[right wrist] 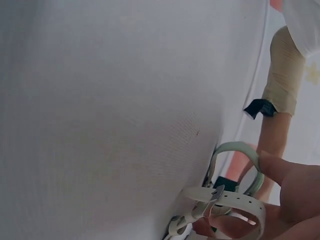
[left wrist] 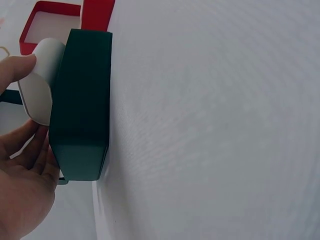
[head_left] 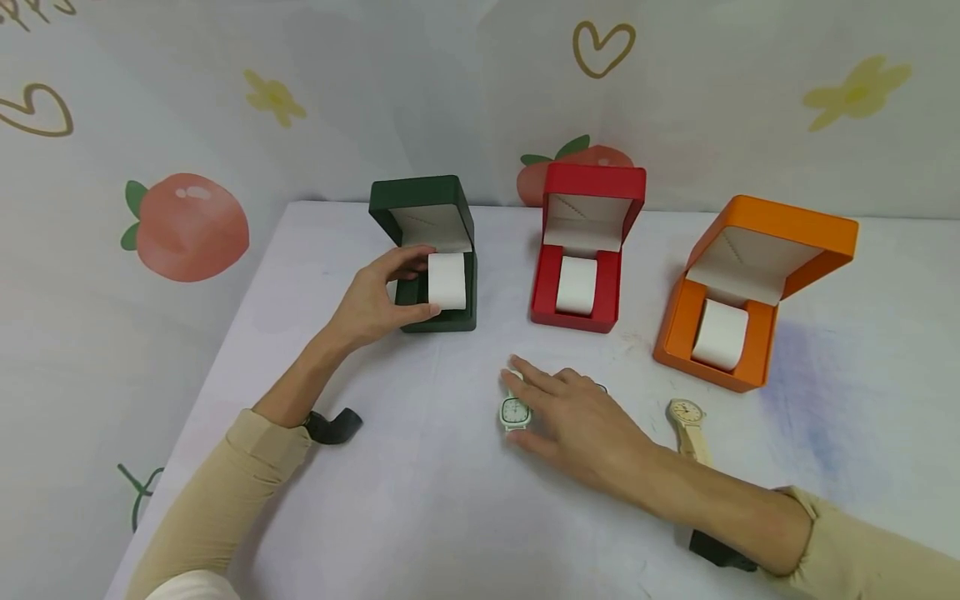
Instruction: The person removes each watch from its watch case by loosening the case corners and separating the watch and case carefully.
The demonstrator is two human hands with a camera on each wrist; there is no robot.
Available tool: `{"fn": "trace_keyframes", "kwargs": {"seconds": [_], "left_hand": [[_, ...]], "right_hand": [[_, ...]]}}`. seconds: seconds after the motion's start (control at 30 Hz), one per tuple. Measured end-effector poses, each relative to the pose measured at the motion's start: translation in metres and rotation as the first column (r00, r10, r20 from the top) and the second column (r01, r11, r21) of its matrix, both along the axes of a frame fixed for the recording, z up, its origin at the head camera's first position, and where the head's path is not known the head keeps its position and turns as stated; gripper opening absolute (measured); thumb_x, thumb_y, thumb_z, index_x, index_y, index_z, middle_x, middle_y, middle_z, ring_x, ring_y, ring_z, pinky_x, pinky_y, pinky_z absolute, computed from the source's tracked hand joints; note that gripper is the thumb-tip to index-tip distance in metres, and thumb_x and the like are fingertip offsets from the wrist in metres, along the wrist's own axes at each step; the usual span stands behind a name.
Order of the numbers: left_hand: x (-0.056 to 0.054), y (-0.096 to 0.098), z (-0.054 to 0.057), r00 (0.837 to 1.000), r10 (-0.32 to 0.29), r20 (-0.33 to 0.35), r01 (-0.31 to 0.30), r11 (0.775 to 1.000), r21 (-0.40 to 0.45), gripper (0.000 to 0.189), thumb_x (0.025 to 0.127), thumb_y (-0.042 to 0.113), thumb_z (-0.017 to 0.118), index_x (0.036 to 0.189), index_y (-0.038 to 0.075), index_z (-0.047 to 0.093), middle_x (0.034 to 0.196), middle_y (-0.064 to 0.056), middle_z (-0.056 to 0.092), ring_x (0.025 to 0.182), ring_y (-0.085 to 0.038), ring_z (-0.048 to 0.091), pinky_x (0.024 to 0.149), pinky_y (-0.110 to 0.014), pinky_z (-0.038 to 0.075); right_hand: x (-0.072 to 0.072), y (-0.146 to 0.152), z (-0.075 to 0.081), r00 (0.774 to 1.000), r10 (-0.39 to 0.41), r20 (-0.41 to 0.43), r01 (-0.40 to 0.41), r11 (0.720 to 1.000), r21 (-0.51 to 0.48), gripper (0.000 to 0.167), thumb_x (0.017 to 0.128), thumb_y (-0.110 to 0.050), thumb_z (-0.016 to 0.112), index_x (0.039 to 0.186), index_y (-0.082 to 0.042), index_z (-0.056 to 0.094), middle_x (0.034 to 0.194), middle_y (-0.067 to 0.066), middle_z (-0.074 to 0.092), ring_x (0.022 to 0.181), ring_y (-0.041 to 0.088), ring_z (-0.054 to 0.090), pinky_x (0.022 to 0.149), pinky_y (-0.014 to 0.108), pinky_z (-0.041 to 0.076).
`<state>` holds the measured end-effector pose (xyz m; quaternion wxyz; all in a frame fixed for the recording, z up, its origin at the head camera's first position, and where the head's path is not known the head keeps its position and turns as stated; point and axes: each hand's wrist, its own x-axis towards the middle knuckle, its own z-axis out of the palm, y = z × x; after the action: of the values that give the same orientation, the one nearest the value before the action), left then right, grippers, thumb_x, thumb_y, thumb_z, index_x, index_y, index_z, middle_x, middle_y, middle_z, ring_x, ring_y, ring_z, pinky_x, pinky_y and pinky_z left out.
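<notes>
My left hand (head_left: 371,304) pinches a white watch cushion (head_left: 447,282) between thumb and fingers, in the open green watch box (head_left: 438,321). In the left wrist view, the rounded cushion (left wrist: 49,57) stands out above the green wall, with the thumb on its edge. My right hand (head_left: 581,421) holds a pale green watch (head_left: 515,412) between thumb and fingers, its square face up. The right wrist view shows the thumb against its looped strap (right wrist: 237,146). Beside that loop is a white buckled strap (right wrist: 237,201), mostly hidden behind the hand in the head view.
An open red watch box (head_left: 576,321) and an open orange one (head_left: 678,337) stand to the right, each with a white cushion inside. A cream watch (head_left: 687,412) lies partly behind my right forearm. The white-covered table (head_left: 390,517) meets a printed backdrop at the far edge.
</notes>
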<state>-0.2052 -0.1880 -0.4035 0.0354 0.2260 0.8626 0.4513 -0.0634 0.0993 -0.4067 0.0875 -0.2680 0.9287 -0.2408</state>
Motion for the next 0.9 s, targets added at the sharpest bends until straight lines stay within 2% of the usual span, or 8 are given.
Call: {"fn": "trace_keyframes", "kwargs": {"seconds": [0.1,0.23,0.47,0.7,0.9], "left_hand": [[0.000,0.000,0.001,1.000,-0.001,-0.001,0.001,1.000,0.002,0.069,0.077,0.007,0.084,0.139,0.005,0.054,0.131,-0.008,0.057,0.117,-0.023,0.054,0.104,-0.037,0.043],[0.000,0.000,0.001,1.000,-0.002,0.002,0.002,1.000,0.007,0.069,0.076,0.006,0.084,0.139,0.005,0.054,0.131,-0.009,0.057,0.117,-0.023,0.054,0.104,-0.038,0.042],[-0.001,-0.002,0.002,1.000,-0.009,0.007,0.009,1.000,-0.010,0.070,0.077,0.007,0.083,0.140,0.004,0.053,0.131,-0.009,0.057,0.117,-0.023,0.054,0.104,-0.038,0.043],[-0.002,-0.010,0.001,0.999,-0.005,0.045,0.005,1.000,0.004,0.071,0.076,0.002,0.083,0.140,0.002,0.052,0.132,-0.012,0.056,0.117,-0.025,0.055,0.105,-0.036,0.044],[0.001,-0.014,0.005,0.999,0.011,0.034,-0.010,0.999,-0.045,0.071,0.075,0.005,0.085,0.138,0.003,0.053,0.131,-0.012,0.058,0.116,-0.026,0.058,0.104,-0.037,0.046]], "right_hand": [[-0.003,0.000,0.001,0.999,-0.032,0.043,0.033,0.999,-0.030,0.074,0.081,-0.039,0.082,0.145,-0.017,0.053,0.152,-0.001,0.046,0.109,0.025,0.060,0.095,0.044,0.049],[-0.005,0.001,0.002,0.998,-0.050,0.045,0.052,0.998,-0.029,0.077,0.077,-0.038,0.085,0.145,-0.017,0.054,0.149,-0.001,0.050,0.107,0.025,0.060,0.094,0.043,0.048],[-0.006,0.002,0.001,0.999,-0.034,0.029,0.034,0.999,-0.002,0.078,0.081,-0.040,0.081,0.148,-0.015,0.049,0.151,0.001,0.047,0.109,0.025,0.057,0.095,0.043,0.046],[-0.009,0.004,0.000,0.998,-0.029,0.052,0.030,0.999,-0.016,0.078,0.084,-0.036,0.080,0.149,-0.010,0.045,0.152,0.005,0.046,0.112,0.028,0.056,0.099,0.046,0.044],[-0.012,0.007,-0.001,0.996,-0.035,0.079,0.038,0.999,-0.031,0.077,0.086,-0.035,0.078,0.150,-0.009,0.044,0.152,0.005,0.045,0.115,0.029,0.054,0.102,0.048,0.041]]}}
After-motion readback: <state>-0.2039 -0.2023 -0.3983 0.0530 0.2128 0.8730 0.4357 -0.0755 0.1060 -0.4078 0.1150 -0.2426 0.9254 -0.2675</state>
